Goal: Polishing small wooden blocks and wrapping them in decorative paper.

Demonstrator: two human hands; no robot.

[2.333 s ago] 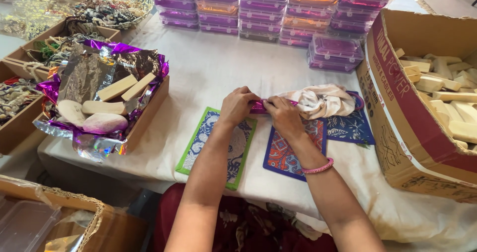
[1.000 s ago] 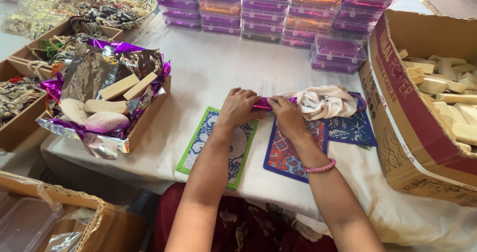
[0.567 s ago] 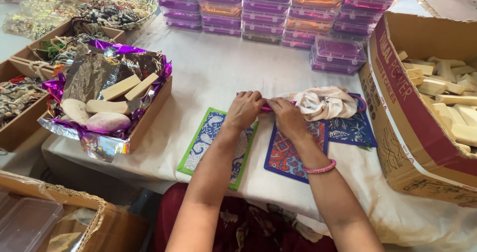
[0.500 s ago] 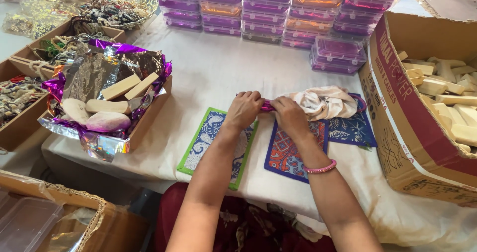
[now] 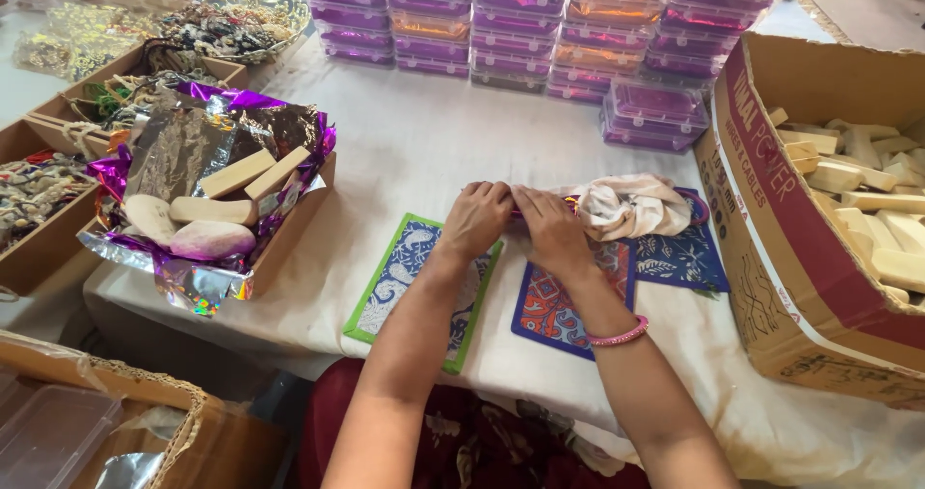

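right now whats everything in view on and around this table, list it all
patterned cards: three, one green-edged, one red and blue, one dark blue, flat on the white table cloth under and beside the hands
crumpled cloth: one, cream, just right of the hands
lidded plastic boxes: many, purple and orange, stacked at the far edge
cardboard box of pale blocks: one, brown, at right
foil-lined box: one, purple and silver foil, holding pale bars, at left
trays of trinkets: several, far left
bangle: one, pink, on right wrist
hands: left and right, together on a small purple piece, mostly hidden
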